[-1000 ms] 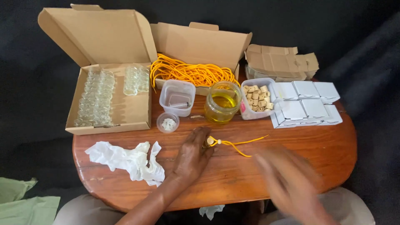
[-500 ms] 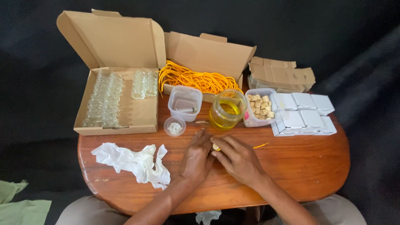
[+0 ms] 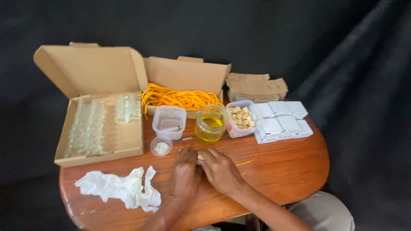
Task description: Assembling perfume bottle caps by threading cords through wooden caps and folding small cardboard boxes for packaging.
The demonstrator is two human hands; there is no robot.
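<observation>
Together, both hands [image 3: 204, 167] pinch a small yellow cord [image 3: 245, 163] trailing right on the table [image 3: 291, 171].

thin yellow cord [image 3: 245, 163], lying flat on the wooden tabletop, one end hidden under fingertips, free end trailing toward three o'clock

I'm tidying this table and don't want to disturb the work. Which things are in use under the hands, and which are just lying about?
In use:
- left hand and right hand, together on a small pale piece
- yellow string beside the right hand

Lying about:
- crumpled white paper
- jar of yellow liquid
- tub of small tan blocks
- white boxes
- open cardboard box with clear vials
</observation>
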